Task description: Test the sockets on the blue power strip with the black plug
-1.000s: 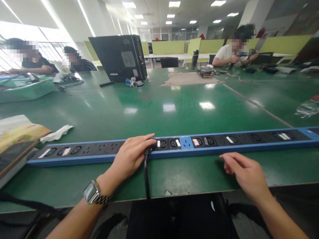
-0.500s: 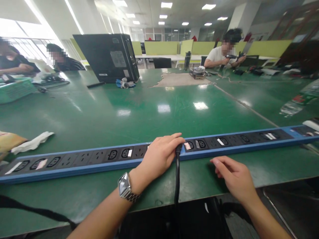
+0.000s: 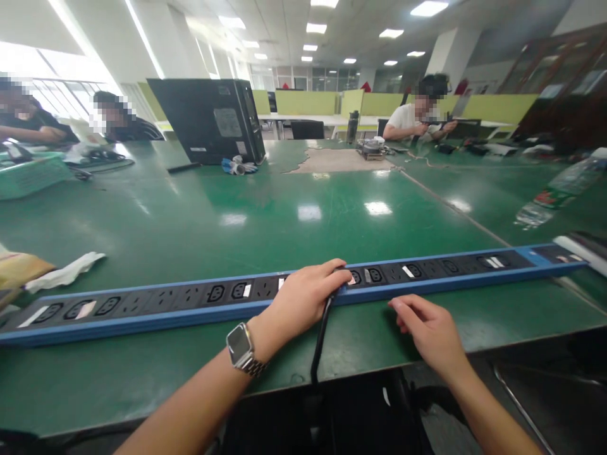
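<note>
A long blue power strip with black sockets and white stickers lies across the table near its front edge. My left hand, a watch on its wrist, rests over the middle of the strip. Its fingers close around the plug end of a black power cord, which hangs down over the table edge. The plug itself is mostly hidden under the fingers. To the right, just in front of the strip, my right hand hovers with fingers curled and thumb against them, nothing visible in its grasp.
A black computer tower stands at the back left, blue-white gloves beside it. A plastic bottle lies at right. At left are a green basket and a white cloth. Several people sit around the table.
The cord's hanging part has swung left, and its top now sits lower under my left hand. My right hand has shifted slightly left. The view has tilted a little.
</note>
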Demonstrator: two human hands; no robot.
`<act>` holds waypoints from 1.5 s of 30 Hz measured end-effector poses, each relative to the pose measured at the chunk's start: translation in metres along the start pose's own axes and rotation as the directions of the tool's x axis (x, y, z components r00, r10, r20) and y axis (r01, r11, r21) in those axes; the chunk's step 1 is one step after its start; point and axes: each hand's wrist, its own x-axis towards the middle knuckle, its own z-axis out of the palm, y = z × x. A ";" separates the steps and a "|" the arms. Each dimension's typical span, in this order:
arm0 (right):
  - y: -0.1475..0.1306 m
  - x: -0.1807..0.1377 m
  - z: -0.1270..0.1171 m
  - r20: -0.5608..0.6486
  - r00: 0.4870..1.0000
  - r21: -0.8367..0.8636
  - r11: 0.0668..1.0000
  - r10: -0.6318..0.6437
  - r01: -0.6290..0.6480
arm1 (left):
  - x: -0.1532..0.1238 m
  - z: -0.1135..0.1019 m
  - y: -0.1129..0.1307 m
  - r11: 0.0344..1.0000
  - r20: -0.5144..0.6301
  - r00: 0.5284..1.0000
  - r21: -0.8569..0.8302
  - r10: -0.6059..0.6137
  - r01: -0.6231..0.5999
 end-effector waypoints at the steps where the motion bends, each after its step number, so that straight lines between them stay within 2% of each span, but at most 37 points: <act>1: -0.001 0.001 0.000 0.004 1.000 0.005 1.000 -0.002 0.002 | -0.001 -0.001 -0.001 1.000 -0.014 1.000 -0.002 0.005 -0.005; 5: -0.001 0.005 0.002 0.016 1.000 -0.040 0.999 -0.025 0.026 | -0.002 -0.002 -0.006 0.994 -0.029 0.999 -0.104 -0.017 0.013; 14: 0.003 0.003 0.004 0.045 0.998 -0.126 0.990 -0.052 0.057 | -0.007 0.001 -0.005 0.975 -0.065 0.984 -0.157 -0.168 0.156; 16: 0.003 0.002 0.005 0.048 0.997 -0.136 0.989 -0.059 0.065 | -0.007 -0.001 -0.006 0.982 -0.039 0.988 -0.123 -0.149 0.143; 19: 0.004 0.000 0.003 0.046 0.997 -0.160 0.985 -0.064 0.071 | -0.004 -0.002 -0.005 0.999 0.007 0.999 -0.005 -0.050 0.050; 22: 0.001 -0.002 0.000 0.041 0.998 -0.146 0.988 -0.050 0.056 | -0.001 0.001 -0.001 0.998 0.037 0.998 0.041 -0.053 0.052; 24: -0.010 0.000 0.004 0.013 1.000 -0.071 0.997 -0.021 0.022 | -0.003 0.008 0.000 0.992 -0.022 0.992 0.006 -0.124 0.125; 26: -0.032 0.005 0.018 0.039 0.999 -0.025 0.999 -0.027 0.028 | -0.007 0.015 0.000 0.989 -0.128 0.980 -0.013 -0.151 0.150; 30: -0.088 0.024 0.048 0.209 0.968 -0.220 0.957 -0.141 0.187 | -0.017 0.021 -0.005 0.999 -0.214 0.976 -0.027 -0.032 0.027; 31: -0.098 0.029 0.046 0.215 0.961 -0.247 0.943 -0.173 0.225 | -0.018 0.020 -0.006 0.998 -0.219 0.974 -0.019 -0.060 0.057; 33: -0.106 0.037 0.027 0.134 0.968 -0.234 0.942 -0.212 0.239 | -0.020 0.016 -0.007 0.983 -0.199 0.966 0.046 -0.166 0.179; 36: -0.089 0.047 -0.027 -0.037 0.991 -0.240 0.964 -0.131 0.118 | -0.018 0.012 -0.005 0.943 -0.086 0.965 0.205 -0.250 0.262; 38: -0.071 0.054 -0.055 0.053 0.997 -0.340 0.938 -0.056 0.071 | -0.016 0.013 -0.003 0.932 -0.024 0.970 0.272 -0.243 0.240; 40: -0.057 0.061 -0.066 0.198 0.980 -0.381 0.919 -0.020 0.096 | -0.016 0.015 -0.002 0.920 -0.013 0.971 0.318 -0.237 0.229; 42: -0.052 0.066 -0.062 0.289 0.957 -0.394 0.908 -0.025 0.143 | -0.017 0.017 -0.002 0.911 -0.017 0.971 0.341 -0.240 0.231; 45: -0.056 0.070 -0.051 0.245 0.967 -0.516 0.835 -0.069 0.191 | -0.018 0.018 -0.002 0.909 -0.016 0.970 0.346 -0.241 0.232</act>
